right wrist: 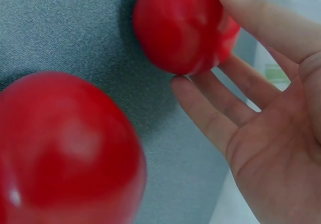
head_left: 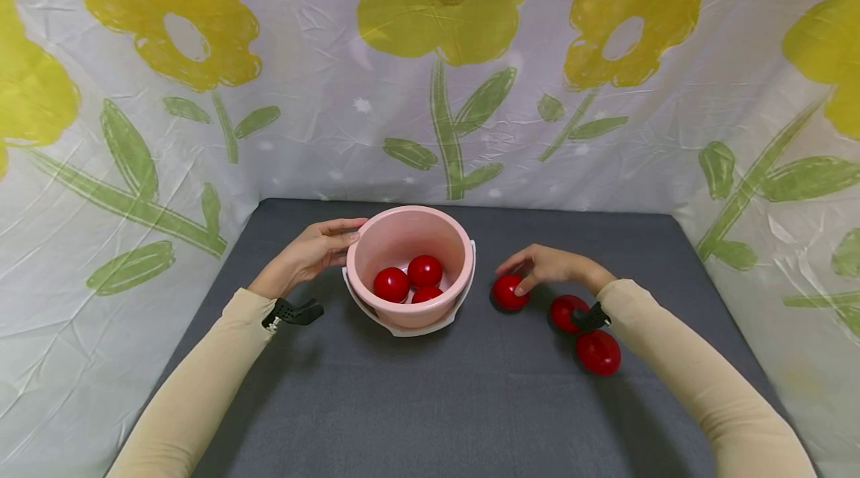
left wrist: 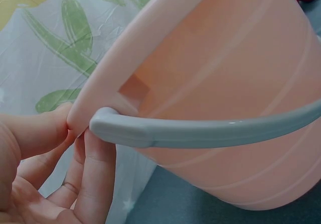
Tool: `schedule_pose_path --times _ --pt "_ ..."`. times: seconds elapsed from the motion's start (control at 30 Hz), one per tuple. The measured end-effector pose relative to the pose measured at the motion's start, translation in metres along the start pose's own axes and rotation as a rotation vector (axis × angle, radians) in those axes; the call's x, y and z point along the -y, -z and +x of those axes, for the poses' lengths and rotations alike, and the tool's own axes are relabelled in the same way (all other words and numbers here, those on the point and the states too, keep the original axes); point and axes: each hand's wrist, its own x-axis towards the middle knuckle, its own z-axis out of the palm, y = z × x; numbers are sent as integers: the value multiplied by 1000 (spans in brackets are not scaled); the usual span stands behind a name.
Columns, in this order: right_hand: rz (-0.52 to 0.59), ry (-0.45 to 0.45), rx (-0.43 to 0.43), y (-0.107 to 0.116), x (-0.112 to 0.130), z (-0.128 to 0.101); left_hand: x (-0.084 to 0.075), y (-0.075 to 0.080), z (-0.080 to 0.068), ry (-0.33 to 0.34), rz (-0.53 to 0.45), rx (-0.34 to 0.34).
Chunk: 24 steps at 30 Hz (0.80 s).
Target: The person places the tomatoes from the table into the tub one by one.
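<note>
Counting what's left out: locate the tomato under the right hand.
Head view: the tomato lies on the grey table, right of the pink bucket, touched by the right hand.

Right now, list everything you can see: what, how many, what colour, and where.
bucket: 1, pink with a grey handle folded down, middle of the table.
tomatoes in bucket: 3, red, on its floor.
tomato at right hand: 1, red, on the table right of the bucket.
other tomatoes: 2, red, on the table by the right forearm.
table: 1, dark grey cloth top.
backdrop: 1, white with yellow flowers and green leaves, behind and at both sides.
left hand: 1, pinches the bucket's rim by the handle end.
right hand: 1, fingertips on the nearest tomato, not closed round it.
sleeves: 2, beige, each with a black wrist mount.
</note>
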Motion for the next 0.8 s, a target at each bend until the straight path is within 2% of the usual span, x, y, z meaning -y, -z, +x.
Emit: schedule_pose_path --times 0.27,0.8 --pt "-13 -34 -4 -4 3 -1 1 2 0 -12 4 12" --pt "-42 -19 -9 -2 0 0 0 0 0 1 13 -6"
